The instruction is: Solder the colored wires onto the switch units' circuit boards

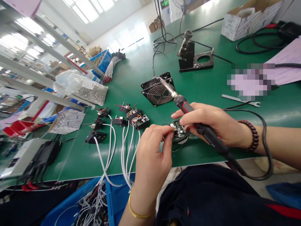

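A soldering iron [183,105] with a black handle and bare metal tip rests in my right hand [208,121]. Its tip points up and away, over a small black fan [160,91] with a round wire grille. At the table's near edge lies a small green circuit board [179,131] in a dark housing. My left hand [155,147] pinches at the board's left side; whether the fingers grip the board or a small part on it is hidden. The right fingertips are at the board's upper right.
Several black modules [121,121] with white cables stand to the left, cables running into a blue bin [113,201]. An iron stand [197,59], a wrench [240,99] and a cardboard box [249,23] are at the right and back. A bag of small parts [91,92] lies left.
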A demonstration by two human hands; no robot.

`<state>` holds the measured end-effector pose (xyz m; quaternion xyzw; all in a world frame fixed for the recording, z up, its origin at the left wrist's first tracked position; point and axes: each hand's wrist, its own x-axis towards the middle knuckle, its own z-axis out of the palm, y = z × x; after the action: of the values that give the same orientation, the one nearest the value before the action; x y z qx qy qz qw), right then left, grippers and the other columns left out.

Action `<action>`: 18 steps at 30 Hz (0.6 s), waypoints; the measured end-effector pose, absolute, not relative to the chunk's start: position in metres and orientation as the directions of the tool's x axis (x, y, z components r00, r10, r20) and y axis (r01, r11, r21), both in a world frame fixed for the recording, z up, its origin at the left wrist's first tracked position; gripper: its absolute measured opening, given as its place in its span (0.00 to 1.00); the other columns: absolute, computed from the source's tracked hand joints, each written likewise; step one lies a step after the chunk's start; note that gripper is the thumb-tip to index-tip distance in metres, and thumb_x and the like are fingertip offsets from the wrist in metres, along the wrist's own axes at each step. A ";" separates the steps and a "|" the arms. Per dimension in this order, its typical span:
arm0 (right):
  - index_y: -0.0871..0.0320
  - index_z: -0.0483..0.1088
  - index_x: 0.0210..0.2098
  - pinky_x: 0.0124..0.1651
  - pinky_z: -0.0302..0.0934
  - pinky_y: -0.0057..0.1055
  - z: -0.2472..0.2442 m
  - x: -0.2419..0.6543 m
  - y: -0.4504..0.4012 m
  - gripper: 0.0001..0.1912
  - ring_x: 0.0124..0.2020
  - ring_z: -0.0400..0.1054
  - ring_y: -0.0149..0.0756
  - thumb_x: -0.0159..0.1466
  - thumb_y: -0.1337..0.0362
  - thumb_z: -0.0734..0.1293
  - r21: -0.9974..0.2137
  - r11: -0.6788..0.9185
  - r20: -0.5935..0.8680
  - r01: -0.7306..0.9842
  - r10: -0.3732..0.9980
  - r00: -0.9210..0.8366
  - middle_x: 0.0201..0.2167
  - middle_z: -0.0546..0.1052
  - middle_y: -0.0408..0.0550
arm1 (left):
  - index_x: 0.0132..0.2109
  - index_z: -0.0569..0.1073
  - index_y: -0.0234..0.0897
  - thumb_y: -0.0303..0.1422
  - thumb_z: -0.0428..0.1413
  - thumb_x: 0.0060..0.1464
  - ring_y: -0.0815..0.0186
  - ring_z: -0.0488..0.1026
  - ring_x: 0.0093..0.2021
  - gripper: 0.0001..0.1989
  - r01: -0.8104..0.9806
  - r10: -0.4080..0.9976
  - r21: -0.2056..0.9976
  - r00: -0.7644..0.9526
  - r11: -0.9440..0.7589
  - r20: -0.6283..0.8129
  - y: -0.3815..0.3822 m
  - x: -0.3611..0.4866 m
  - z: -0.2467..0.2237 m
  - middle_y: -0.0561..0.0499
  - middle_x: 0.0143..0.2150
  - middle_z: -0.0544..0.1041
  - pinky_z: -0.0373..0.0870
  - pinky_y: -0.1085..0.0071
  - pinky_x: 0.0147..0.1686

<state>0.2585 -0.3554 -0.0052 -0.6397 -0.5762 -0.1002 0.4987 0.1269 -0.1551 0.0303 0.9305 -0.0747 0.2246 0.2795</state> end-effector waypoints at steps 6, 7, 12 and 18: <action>0.49 0.76 0.56 0.49 0.74 0.37 0.006 0.259 -0.364 0.09 0.43 0.76 0.39 0.80 0.66 0.66 -0.422 0.139 0.772 0.896 0.573 0.275 0.42 0.86 0.45 | 0.41 0.78 0.42 0.24 0.60 0.70 0.65 0.75 0.35 0.08 -0.193 0.085 0.572 0.902 -0.797 0.422 -0.158 0.134 0.033 0.54 0.35 0.80 0.73 0.69 0.37; 0.49 0.76 0.57 0.49 0.74 0.37 0.006 0.259 -0.364 0.09 0.43 0.76 0.39 0.81 0.65 0.65 -0.410 0.134 0.762 0.902 0.595 0.257 0.42 0.86 0.45 | 0.41 0.78 0.42 0.24 0.61 0.70 0.65 0.75 0.35 0.08 -0.184 0.102 0.590 0.903 -0.786 0.418 -0.158 0.134 0.032 0.54 0.35 0.80 0.73 0.69 0.37; 0.51 0.75 0.58 0.48 0.70 0.35 0.005 0.261 -0.361 0.09 0.44 0.76 0.39 0.82 0.62 0.65 -0.405 0.142 0.729 0.903 0.646 0.226 0.36 0.82 0.43 | 0.40 0.80 0.42 0.25 0.64 0.69 0.66 0.74 0.33 0.07 -0.149 0.174 0.677 0.907 -0.721 0.384 -0.156 0.133 0.029 0.55 0.33 0.79 0.72 0.69 0.36; 0.49 0.73 0.60 0.50 0.68 0.36 0.004 0.261 -0.360 0.10 0.45 0.75 0.40 0.81 0.64 0.66 -0.401 0.163 0.706 0.902 0.683 0.191 0.37 0.82 0.42 | 0.40 0.82 0.43 0.26 0.64 0.68 0.66 0.74 0.32 0.07 -0.108 0.225 0.728 0.911 -0.677 0.345 -0.155 0.132 0.026 0.55 0.33 0.79 0.71 0.69 0.35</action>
<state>0.2610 -0.3601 0.0044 -0.6349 -0.6237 -0.1249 0.4385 0.1320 -0.1553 0.0264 0.8916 0.0328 0.2084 0.4006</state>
